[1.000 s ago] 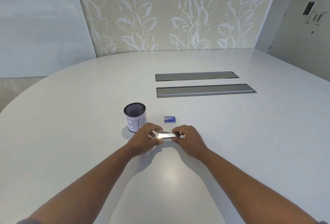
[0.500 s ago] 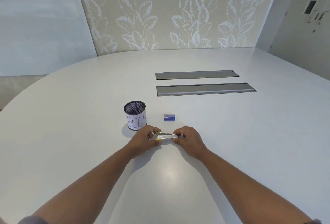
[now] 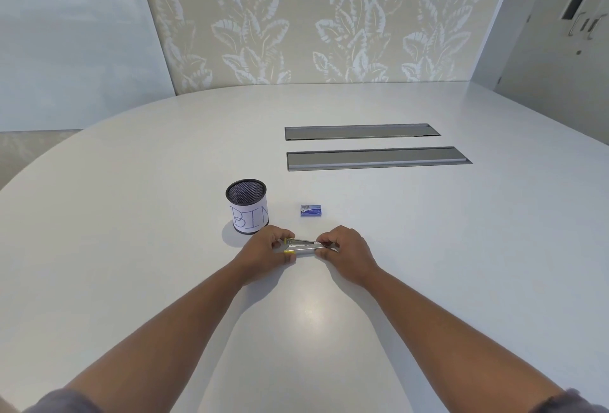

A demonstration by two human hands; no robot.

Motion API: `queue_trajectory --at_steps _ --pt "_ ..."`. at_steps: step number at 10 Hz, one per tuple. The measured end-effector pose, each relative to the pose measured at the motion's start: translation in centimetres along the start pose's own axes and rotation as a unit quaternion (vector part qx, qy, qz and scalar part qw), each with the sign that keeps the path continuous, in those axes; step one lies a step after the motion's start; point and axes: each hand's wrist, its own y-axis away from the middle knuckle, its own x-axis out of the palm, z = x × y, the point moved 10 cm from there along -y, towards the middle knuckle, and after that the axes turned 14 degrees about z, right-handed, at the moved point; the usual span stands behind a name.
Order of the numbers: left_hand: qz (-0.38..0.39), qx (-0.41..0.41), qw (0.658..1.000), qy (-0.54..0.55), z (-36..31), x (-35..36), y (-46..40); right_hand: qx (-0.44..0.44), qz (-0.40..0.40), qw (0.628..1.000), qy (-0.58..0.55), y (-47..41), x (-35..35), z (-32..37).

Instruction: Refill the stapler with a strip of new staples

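Note:
A small metal stapler [image 3: 302, 245] with yellow ends lies lengthwise between my hands, just above the white table [image 3: 131, 248]. Its two halves are spread apart at the left end in a narrow V. My left hand [image 3: 265, 253] pinches the left, open end. My right hand [image 3: 346, 253] grips the right, hinge end. A small blue staple box [image 3: 310, 210] lies shut on the table a little beyond the stapler. No loose strip of staples is visible.
A black mesh cup [image 3: 246, 205] with a paper label reading "BIN" stands just beyond my left hand. Two long grey cable hatches [image 3: 375, 159] are set into the table farther back. A patterned wall stands behind the table.
The stapler's left end has spread slightly wider. My hands have kept their hold and stayed in nearly the same place.

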Motion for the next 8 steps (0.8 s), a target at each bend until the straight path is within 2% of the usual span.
queue_trajectory --at_steps 6,7,8 --pt "0.006 -0.007 1.0 -0.007 -0.5 0.3 0.4 0.012 -0.018 0.998 -0.061 0.3 -0.1 -0.8" --pt "0.023 -0.02 0.999 0.015 -0.5 0.4 0.3 0.009 -0.031 0.997 -0.076 0.5 -0.2 -0.9" --pt "-0.016 -0.008 0.999 -0.039 -2.0 -0.4 0.3 0.004 -0.08 0.993 -0.087 0.8 -0.7 -1.0"
